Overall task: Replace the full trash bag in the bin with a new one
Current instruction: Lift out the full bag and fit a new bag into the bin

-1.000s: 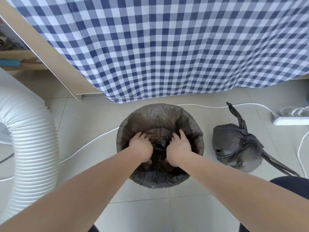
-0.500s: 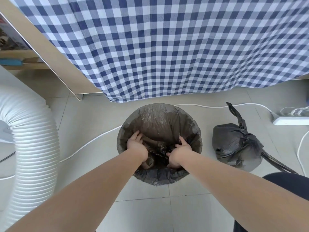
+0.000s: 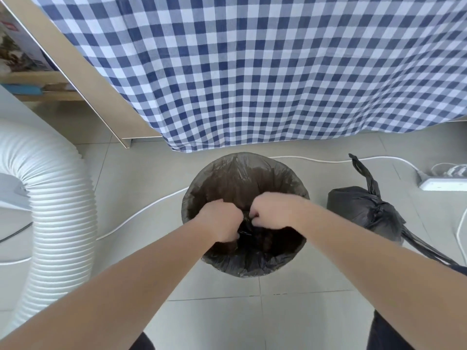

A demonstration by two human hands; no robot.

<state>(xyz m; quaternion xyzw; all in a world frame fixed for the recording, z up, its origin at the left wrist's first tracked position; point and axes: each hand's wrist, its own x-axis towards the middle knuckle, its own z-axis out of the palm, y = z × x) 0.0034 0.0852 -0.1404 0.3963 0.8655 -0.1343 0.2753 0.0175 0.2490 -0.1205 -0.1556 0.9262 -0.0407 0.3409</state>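
A round bin [image 3: 242, 270] stands on the tiled floor, lined with a dark grey trash bag [image 3: 240, 173] whose edge folds over the rim. My left hand [image 3: 222, 221] and my right hand [image 3: 274, 210] are both over the bin's mouth, fists closed close together on a bunched fold of the bag plastic between them. A full black trash bag [image 3: 361, 213], tied at the top with its handles sticking up, sits on the floor just right of the bin.
A blue-and-white checked cloth [image 3: 252, 72] hangs just behind the bin. A wide white ribbed hose [image 3: 58, 210] curves down at the left. A white cable [image 3: 141, 213] crosses the floor behind the bin to a power strip [image 3: 442, 184] at the far right.
Both hands were spread apart with fingers open, pressing the bag down inside the bin. They have come up and together, now closed on a gathered fold of plastic.
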